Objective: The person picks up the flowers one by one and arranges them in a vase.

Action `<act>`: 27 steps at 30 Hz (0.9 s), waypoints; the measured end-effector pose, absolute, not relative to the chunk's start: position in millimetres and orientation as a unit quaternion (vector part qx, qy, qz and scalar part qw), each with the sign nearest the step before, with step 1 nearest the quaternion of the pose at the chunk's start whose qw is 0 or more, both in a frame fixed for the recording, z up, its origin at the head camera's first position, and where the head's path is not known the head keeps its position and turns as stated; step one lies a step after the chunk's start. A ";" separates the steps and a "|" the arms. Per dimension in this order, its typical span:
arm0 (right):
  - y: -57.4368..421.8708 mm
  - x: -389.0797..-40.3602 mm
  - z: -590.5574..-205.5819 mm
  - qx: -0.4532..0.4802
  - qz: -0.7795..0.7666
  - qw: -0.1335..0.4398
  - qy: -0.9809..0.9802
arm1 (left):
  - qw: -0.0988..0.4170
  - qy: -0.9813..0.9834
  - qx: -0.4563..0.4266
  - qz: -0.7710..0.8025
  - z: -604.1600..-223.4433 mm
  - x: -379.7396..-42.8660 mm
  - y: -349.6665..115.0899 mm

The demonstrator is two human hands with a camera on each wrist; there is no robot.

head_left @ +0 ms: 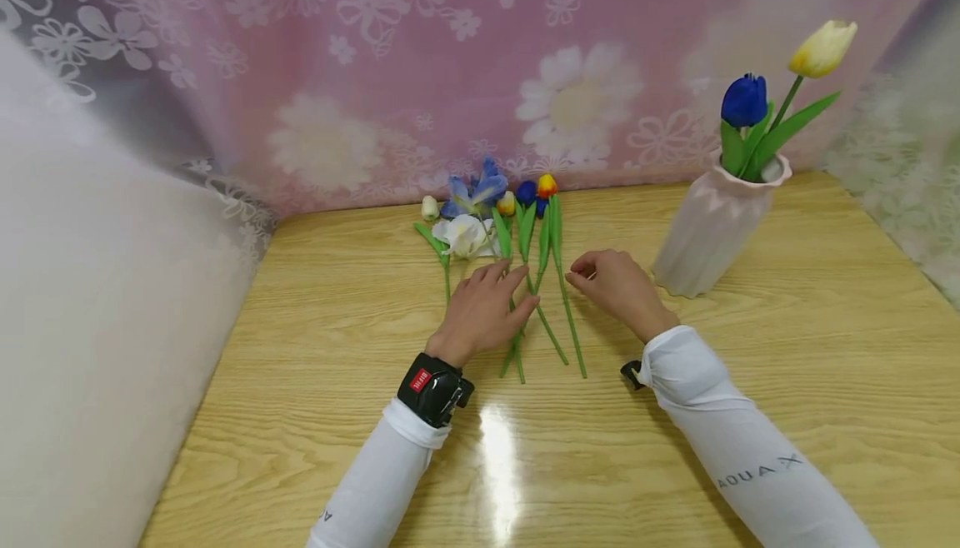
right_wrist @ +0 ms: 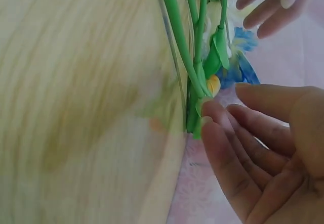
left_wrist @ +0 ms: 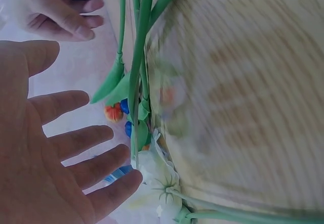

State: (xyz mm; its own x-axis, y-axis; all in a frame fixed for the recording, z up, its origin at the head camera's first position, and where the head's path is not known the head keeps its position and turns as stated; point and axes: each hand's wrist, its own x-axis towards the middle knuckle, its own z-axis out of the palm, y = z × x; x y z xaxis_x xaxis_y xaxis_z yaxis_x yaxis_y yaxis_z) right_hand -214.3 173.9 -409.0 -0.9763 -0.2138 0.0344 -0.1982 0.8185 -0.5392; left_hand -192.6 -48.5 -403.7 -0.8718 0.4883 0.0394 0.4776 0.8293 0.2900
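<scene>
My left hand hovers over the stems of several artificial flowers, its fingers spread and gripping nothing. To the right, my right hand has loosely bent fingers with nothing between them, beside the stem of a red-and-yellow tulip. In the right wrist view its fingertips appear close to green stems; contact cannot be told. Also lying there are a blue tulip, a yellow-and-white tulip, a blue iris-like flower, a white open bloom and a white tulip. Some stems are partly hidden by my left hand.
A pale pink vase stands to the right of my right hand. It holds a blue tulip and a white-and-yellow tulip. Behind the wooden table hangs a pink flowered curtain.
</scene>
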 end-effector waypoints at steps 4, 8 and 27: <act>169.1 -215.5 -411.6 -0.110 -0.290 0.031 0.950 | 0.025 0.957 0.247 0.151 -404.2 -192.1 -51.7; 165.2 -216.8 -412.1 -0.103 -0.290 0.045 0.950 | 0.031 0.956 0.248 0.155 -405.5 -191.0 -53.9; 152.4 -222.1 -415.9 -0.063 -0.292 0.103 0.949 | 0.036 0.959 0.231 0.163 -404.7 -188.9 -69.7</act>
